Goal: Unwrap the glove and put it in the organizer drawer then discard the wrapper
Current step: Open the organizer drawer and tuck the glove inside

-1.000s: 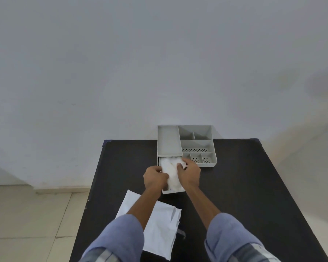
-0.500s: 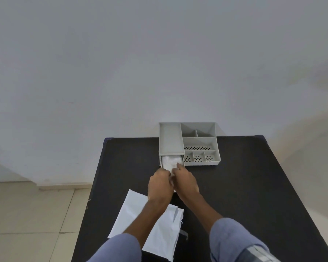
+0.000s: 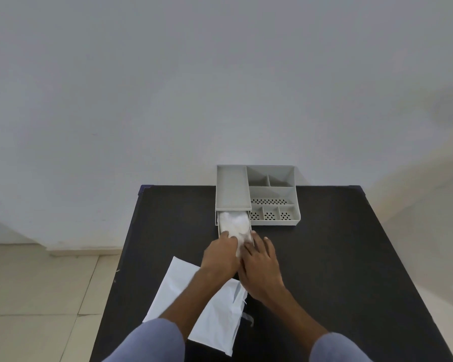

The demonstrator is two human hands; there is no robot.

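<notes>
**Glove seated in the drawer, wrapper still to discard**

The wrapper [image 3: 207,307] lay on the near-left counter [image 3: 338,270]. The left hand [image 3: 221,254] and right hand [image 3: 260,262], fingers loosely spread, gripping nothing, pressed the glove [image 3: 233,224] into the open drawer [image 3: 218,232] of the organizer [image 3: 272,202]. Bulging fabric could jam the drawer on closing.

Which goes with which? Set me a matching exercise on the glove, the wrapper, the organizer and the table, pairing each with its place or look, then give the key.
Things:
1. crumpled white glove
2. flat white paper wrapper
3. grey plastic organizer
4. black table

Descriptions:
A. stands at the table's far edge, by the wall
B. lies under the left forearm, near the table's front
C. carries everything else
D. sits in the pulled-out drawer

Pairs: 1-D, 2-B, 3-A, 4-C
</notes>
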